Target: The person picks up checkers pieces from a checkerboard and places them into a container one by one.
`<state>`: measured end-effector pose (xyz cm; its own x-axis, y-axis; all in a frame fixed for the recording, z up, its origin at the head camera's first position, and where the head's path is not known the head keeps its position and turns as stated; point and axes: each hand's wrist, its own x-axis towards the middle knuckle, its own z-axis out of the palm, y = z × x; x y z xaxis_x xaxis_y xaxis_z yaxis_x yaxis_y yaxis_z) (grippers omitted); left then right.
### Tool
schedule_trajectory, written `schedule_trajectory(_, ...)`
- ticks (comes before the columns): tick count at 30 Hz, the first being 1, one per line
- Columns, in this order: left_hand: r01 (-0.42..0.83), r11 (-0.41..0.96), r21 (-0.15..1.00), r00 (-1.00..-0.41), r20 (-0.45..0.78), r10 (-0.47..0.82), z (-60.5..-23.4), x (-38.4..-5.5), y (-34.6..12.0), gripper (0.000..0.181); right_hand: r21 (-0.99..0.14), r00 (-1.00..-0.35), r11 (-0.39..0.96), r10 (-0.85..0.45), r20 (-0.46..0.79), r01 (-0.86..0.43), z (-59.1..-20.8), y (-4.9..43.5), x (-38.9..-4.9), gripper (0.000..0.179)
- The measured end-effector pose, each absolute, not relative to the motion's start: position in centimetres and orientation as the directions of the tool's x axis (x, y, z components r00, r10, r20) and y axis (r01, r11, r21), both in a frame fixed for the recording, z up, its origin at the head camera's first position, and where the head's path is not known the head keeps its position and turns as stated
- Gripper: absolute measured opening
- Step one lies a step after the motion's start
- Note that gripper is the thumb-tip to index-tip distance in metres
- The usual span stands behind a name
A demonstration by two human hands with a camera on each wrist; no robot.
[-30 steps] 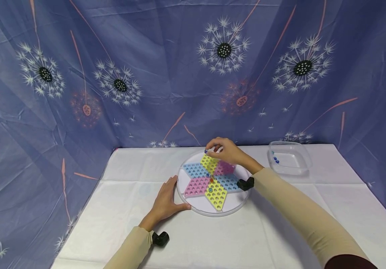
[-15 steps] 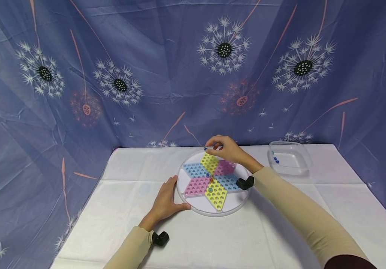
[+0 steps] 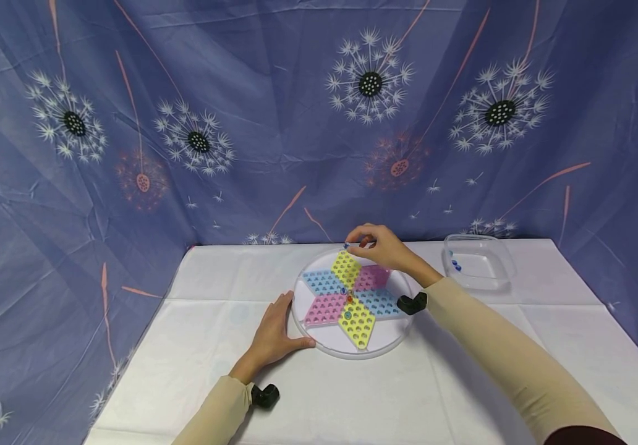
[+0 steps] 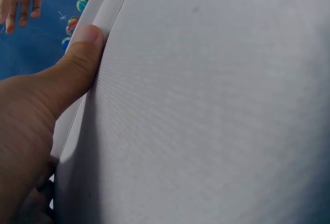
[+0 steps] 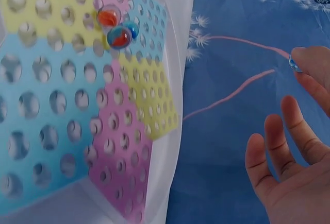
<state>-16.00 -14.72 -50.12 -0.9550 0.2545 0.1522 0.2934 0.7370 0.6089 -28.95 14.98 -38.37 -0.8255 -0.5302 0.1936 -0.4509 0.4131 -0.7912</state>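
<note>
A round white Chinese checkers board (image 3: 313,335) with a yellow, blue and pink star of holes lies on the table. My right hand (image 3: 377,248) is raised over its far yellow point, pinching a small blue marble (image 3: 346,246) between thumb and index finger. In the right wrist view the held marble (image 5: 294,63) shows at the fingertips, the other fingers loosely bent. My left hand (image 3: 272,334) rests against the board's left side, fingers extended along the rim, its thumb (image 4: 80,59) on the edge. Near the star's middle sit a blue marble (image 3: 344,290), an orange-red marble (image 3: 349,298) and a teal marble (image 3: 347,315).
To the right of the board stands a clear plastic box (image 3: 480,284) with several marbles (image 3: 456,266) along its left side. A white cloth (image 3: 397,395) covers the table. Behind it hangs a blue curtain (image 3: 274,123) with dandelion prints.
My right hand has risen slightly and then shifted a little to the right, the marble still pinched. The left hand and the board stay where they were.
</note>
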Motion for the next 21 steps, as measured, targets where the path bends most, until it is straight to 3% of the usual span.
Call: schedule_trajectory(21, 0.286, 0.73, 0.62, -0.957, 0.151, 0.247, -50.4, -16.2, -14.6, 0.121, -0.766, -0.898, 0.508, -0.391, 0.204, -0.395, -39.0, 22.9, -29.9, 0.027)
